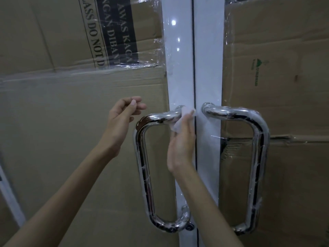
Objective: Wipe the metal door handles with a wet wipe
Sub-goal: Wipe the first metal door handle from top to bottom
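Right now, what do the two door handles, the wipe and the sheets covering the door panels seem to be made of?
Left handle and right handle: polished metal, probably chromed or stainless steel; mirror-like reflections, with thin film remnants clinging. Wipe, held by the right hand: soft white fabric or paper, crumpled. Sheets: brown cardboard with creases and print, under shiny clear tape or film.

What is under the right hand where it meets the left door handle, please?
A white wet wipe, pressed by the right hand against the left handle. The metal beneath stays hidden.
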A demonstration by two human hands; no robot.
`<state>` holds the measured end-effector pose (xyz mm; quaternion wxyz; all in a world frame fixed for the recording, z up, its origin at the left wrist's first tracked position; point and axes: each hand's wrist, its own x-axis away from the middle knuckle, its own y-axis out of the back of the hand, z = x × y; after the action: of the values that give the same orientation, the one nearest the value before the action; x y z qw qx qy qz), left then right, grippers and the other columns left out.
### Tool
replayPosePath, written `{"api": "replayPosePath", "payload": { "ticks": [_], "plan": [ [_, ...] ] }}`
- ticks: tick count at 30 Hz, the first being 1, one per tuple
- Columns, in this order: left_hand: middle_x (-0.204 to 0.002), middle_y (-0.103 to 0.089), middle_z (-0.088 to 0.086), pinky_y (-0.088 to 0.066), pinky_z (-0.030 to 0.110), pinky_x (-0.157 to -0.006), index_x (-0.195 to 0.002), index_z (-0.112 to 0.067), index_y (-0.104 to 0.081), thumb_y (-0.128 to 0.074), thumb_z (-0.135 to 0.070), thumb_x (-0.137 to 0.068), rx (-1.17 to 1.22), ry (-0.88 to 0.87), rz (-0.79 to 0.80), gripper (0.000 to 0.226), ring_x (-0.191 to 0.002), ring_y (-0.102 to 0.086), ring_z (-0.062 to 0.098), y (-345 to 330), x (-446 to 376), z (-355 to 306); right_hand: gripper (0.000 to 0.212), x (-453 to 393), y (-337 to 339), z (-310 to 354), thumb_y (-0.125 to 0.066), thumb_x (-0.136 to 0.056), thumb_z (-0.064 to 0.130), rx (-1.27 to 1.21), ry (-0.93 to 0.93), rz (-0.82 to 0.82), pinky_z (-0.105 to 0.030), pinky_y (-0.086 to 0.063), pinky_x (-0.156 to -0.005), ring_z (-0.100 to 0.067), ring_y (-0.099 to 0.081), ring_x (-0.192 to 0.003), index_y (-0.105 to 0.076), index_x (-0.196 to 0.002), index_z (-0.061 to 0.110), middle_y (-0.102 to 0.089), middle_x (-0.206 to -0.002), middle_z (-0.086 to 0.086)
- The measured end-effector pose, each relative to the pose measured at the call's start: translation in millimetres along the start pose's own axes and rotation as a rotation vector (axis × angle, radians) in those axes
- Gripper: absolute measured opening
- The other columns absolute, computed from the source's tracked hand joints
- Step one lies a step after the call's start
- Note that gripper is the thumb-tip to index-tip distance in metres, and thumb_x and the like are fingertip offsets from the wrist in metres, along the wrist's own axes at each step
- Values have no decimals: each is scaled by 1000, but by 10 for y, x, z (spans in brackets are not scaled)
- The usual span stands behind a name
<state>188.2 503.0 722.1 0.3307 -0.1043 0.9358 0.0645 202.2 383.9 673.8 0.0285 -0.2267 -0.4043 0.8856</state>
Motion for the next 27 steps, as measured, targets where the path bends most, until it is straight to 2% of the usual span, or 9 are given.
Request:
{"api": "replayPosePath", "payload": {
  "ticks": [2,6,10,12,13,16,18,23,27],
  "plan": [
    [-92,-66,-9,-40,19,-78,-104,-21,-58,-44,-19,-98,13,-5,1,16,-85,-57,4,-4,3,13,45,47,79,-171,-33,-101,34,480,352,90,-17,-13,-116,-1,-9,-145,-20,-143,40,-16,-155,18],
    [-91,-66,-6,-42,6,-70,-108,-13,-58,-46,-12,-97,27,-56,-5,15,-77,-59,-7,-5,23,69,44,-106,440,-263,-31,-102,26,980,798,402,-29,-15,-119,-15,-10,-147,-28,-145,15,-25,-154,6],
    [-97,-63,-1,-41,2,-69,-110,-8,-58,-48,-3,-95,5,-72,19,18,-77,-59,-14,26,7,104,36,-411,365,99,-38,-101,24,1057,625,351,-41,-31,-112,-9,-40,-133,-57,-129,10,-54,-133,7],
    [-102,-62,-2,-41,1,-70,-108,-12,-60,-49,-4,-94,-15,-70,31,19,-80,-57,-15,34,-11,117,33,-428,220,172,-39,-100,25,1129,689,382,-43,-40,-99,-12,-53,-105,-68,-98,10,-65,-102,3],
    [-103,-62,-4,-40,1,-70,-105,-16,-61,-50,-6,-94,-19,-68,31,18,-81,-57,-15,45,-20,123,33,-384,155,156,-38,-99,27,1208,769,442,-43,-39,-99,-14,-54,-100,-68,-96,12,-66,-97,3],
    [-101,-61,-11,-40,1,-69,-99,-23,-61,-50,-7,-95,3,-59,26,20,-82,-55,-12,96,-24,132,35,-289,143,62,-40,-98,26,1426,1049,717,-38,-30,-110,-20,-51,-120,-65,-120,14,-65,-123,3],
    [-100,-61,-14,-40,0,-69,-98,-24,-61,-50,-8,-95,19,-41,24,20,-86,-55,-7,154,-8,128,36,-342,215,117,-41,-98,23,1468,1100,818,-40,-32,-110,-21,-48,-126,-59,-128,15,-59,-133,2],
    [-102,-62,-11,-41,14,-78,-94,-29,-63,-51,-12,-95,36,6,8,21,-96,-53,7,359,21,136,31,-458,259,177,-45,-98,22,1259,907,601,-39,-43,-95,-21,-58,-105,-63,-123,18,-67,-116,5],
    [-111,-61,-1,-39,22,-81,-95,-31,-63,-52,-13,-94,46,32,14,22,-98,-53,10,400,13,154,28,-418,92,51,-52,-92,16,1398,1033,698,-37,-44,-89,-22,-60,-95,-70,-113,21,-68,-116,9]
  ]
}}
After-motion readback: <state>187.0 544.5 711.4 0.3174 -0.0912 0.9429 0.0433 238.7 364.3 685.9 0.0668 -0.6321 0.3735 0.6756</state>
